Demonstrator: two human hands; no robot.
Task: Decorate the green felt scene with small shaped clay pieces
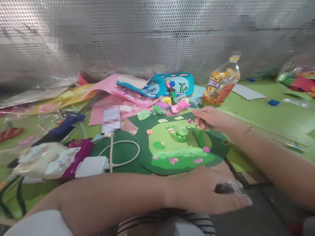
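A green craft picture (142,154) lies on the table, with a clay snail (181,133), pink flowers and a green leafy clump (199,139) on it. Over its upper right part, my right hand (206,118) is closed in a pinch on a thin dark strand (192,119). A small dark curl (188,127) shows on the picture just below these fingers. In front of the picture's lower edge, my left hand (203,190) is wrapped round a dark lump in clear plastic (224,187), which looks like soft clay.
A tilted drink bottle (221,83) stands behind the picture. Wrapped clay packets (180,105) and a blue craft piece (182,83) lie at the back. To the left are a white charger (92,165) with its cable, a magenta box (80,154) and a blue glue gun (67,124).
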